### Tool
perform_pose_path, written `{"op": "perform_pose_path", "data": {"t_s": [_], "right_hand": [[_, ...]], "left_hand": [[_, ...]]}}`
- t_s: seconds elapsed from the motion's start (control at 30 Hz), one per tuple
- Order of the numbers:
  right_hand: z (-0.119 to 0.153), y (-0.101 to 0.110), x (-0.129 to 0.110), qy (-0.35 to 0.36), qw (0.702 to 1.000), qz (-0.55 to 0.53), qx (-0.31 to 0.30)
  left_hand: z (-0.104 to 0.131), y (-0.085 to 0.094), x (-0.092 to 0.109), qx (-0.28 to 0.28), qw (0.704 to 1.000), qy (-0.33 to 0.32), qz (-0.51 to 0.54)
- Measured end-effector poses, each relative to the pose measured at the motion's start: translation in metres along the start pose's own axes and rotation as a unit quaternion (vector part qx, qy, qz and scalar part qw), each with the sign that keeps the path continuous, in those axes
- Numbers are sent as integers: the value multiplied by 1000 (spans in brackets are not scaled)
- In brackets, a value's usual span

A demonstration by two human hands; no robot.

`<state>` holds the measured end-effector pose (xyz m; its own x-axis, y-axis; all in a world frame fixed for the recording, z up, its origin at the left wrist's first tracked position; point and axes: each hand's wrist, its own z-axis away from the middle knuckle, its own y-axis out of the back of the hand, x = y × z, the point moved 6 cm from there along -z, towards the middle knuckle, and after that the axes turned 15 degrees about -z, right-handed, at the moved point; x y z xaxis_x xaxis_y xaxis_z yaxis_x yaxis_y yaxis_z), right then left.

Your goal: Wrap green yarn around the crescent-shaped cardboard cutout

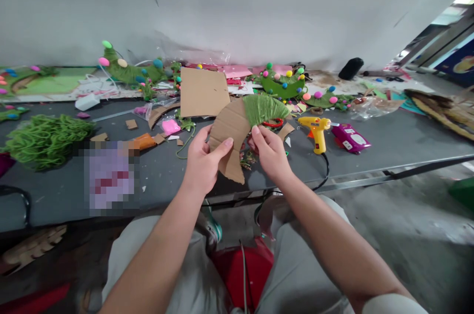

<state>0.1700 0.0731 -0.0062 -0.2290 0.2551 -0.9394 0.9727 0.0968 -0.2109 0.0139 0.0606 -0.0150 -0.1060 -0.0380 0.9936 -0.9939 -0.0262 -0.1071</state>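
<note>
1. Crescent (229, 124), cardboard: likely light and fairly stiff, but easily creased; best held by the broad bare part, as the yarn (263, 109) may slip if pressed sideways.
2. Appearance: brown and curved, pointed at the near tip; the far part wrapped in green strands.
3. Location: held above the table (159, 195), left of the glue gun (316, 132).
4. Left hand (203, 163): bare cardboard clamped under the thumb, other fingers mostly hidden.
5. Right hand (273, 153), nearer the glue gun: inner edge pinched beside the yarn.
</note>
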Motion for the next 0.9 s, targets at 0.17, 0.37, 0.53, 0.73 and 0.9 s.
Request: {"op": "perform_pose_path", "data": {"t_s": [0.17,0.37,0.53,0.73,0.9], "right_hand": [[1,-7,3,6,998,19,-51],[3,-8,-3,10,996,79,-37],[5,-8,-2,12,995,86,-40],[5,-3,-6,20,994,107,-24],[4,-4,-8,9,996,85,-22]], "left_hand": [[0,0,1,5,1000,13,12],[-3,8,-1,29,998,-29,-36],[0,16,12,76,974,-124,-173],[17,12,38,125,892,-256,-351],[24,8,42,124,846,-295,-426]]}}
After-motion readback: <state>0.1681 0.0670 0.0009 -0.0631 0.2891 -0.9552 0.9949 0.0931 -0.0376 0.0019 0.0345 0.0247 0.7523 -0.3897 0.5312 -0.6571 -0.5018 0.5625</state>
